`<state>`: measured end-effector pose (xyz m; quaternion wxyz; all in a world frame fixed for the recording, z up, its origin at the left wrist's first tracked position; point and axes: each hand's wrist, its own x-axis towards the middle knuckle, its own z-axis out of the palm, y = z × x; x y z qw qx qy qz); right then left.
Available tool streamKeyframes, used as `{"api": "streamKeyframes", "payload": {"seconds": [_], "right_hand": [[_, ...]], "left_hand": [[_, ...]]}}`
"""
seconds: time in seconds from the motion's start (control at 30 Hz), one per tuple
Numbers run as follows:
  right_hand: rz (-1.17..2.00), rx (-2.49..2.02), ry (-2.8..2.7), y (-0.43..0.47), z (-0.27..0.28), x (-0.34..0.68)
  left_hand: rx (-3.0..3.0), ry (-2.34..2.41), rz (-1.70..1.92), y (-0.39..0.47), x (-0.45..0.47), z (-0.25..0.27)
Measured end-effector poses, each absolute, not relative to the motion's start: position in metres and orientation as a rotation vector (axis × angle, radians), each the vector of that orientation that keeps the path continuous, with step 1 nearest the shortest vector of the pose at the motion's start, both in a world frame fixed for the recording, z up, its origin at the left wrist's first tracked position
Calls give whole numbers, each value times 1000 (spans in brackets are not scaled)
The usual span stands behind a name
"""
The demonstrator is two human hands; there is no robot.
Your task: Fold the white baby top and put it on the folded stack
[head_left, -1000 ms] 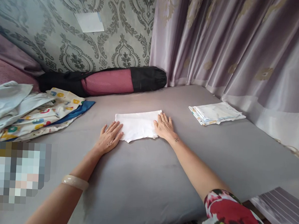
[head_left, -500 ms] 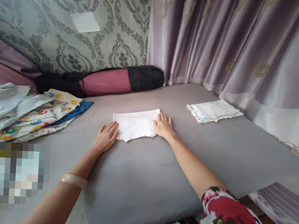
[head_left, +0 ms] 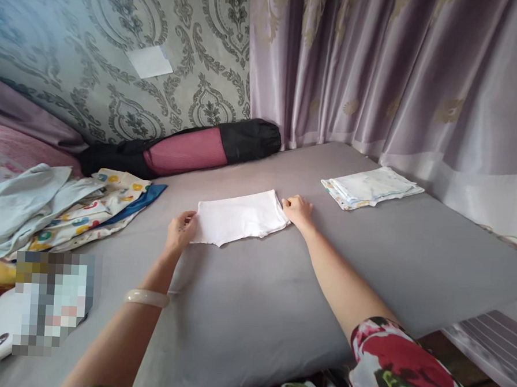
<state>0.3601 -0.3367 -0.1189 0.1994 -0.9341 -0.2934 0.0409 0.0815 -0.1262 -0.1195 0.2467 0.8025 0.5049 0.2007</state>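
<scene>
A folded white garment point(head_left: 240, 218) lies on the grey bed sheet point(head_left: 252, 308) in front of me; its exact kind cannot be told from the folds. My left hand point(head_left: 181, 230) is closed at its left edge, fingertips curled over the cloth. At the opposite side, my right hand point(head_left: 298, 210) pinches the right edge, where several cloth layers show. The fabric between the hands rests flat, with a small pointed bit along its near edge. Parts of the fingertips on both hands are hidden.
A stack of folded clothes point(head_left: 374, 188) sits to the right, near the purple curtain point(head_left: 317, 69). Loose clothes point(head_left: 71, 207) are heaped at left. A black and pink rolled bag point(head_left: 187, 149) lies along the wall. A white device point(head_left: 9, 319), partly pixelated, is at lower left.
Both hands have gone from lying flat on the white garment to gripping its left and right edges. The right hand has shifted slightly rightward. The view has tilted a little.
</scene>
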Motion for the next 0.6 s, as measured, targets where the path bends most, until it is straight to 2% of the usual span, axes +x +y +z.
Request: {"api": "streamKeyframes", "payload": {"seconds": [0.3,0.6], "right_hand": [[154,-2545,-948,-332,-120,351],[294,-2419,-913,-327,-111,346]], "left_hand": [[2114,1619,313,-105,102,-112],[1664,1436,288,-109,109,-99]]}}
